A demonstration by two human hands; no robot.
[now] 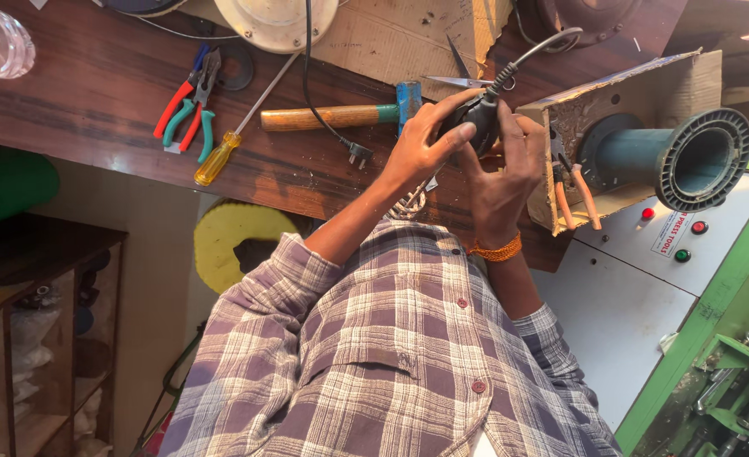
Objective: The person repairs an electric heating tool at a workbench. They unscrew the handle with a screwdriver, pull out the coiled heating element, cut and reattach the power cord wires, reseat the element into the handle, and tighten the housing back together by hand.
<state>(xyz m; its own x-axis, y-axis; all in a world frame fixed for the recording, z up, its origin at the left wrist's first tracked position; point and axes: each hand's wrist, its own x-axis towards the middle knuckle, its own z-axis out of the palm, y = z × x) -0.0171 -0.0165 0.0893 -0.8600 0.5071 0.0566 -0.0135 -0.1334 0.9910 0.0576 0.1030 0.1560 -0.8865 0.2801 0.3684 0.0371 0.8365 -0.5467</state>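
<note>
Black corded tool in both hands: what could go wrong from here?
1. Both hands, left hand and right hand, wrap the black tool, covering most of it; a slip could pinch a finger.
2. Its grey cable arcs across the bench and might snag on the cardboard box.
3. Scissors lie open right behind the hands; the knuckles could catch the blades.

Warm sidelight, glare on the wooden bench (95, 93), dim left side, sharp focus
</note>
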